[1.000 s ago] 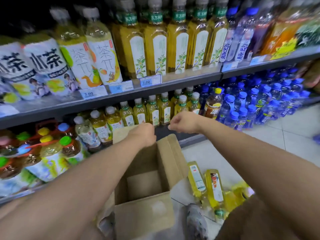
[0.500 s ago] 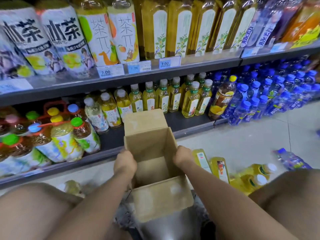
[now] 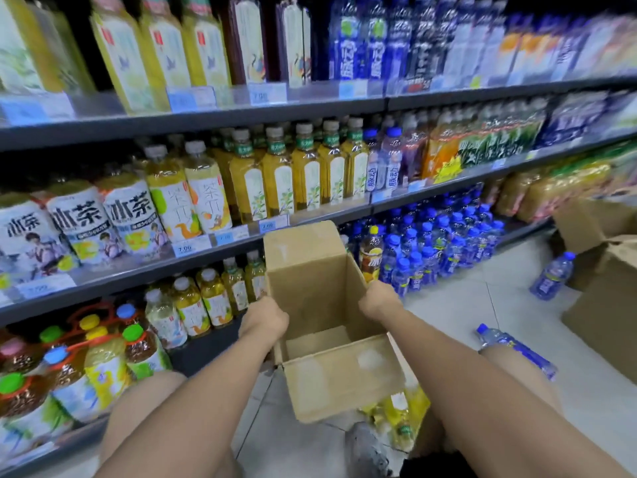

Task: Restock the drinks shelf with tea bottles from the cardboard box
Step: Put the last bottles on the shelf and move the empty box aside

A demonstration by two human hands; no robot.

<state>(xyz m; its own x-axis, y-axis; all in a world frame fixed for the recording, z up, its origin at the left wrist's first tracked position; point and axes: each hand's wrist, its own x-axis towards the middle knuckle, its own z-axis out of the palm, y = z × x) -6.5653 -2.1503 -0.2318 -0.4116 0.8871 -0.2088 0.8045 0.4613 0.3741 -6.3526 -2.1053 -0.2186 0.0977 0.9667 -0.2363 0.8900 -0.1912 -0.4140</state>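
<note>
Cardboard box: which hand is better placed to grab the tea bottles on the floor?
Likely the right hand: the tea bottles lie on its side of the cardboard box; left hand is opposite.

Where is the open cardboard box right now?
Head view, centre: the cardboard box is held between the left hand and right hand, before the lowest shelf, with tea bottles on the floor at its lower right.
</note>
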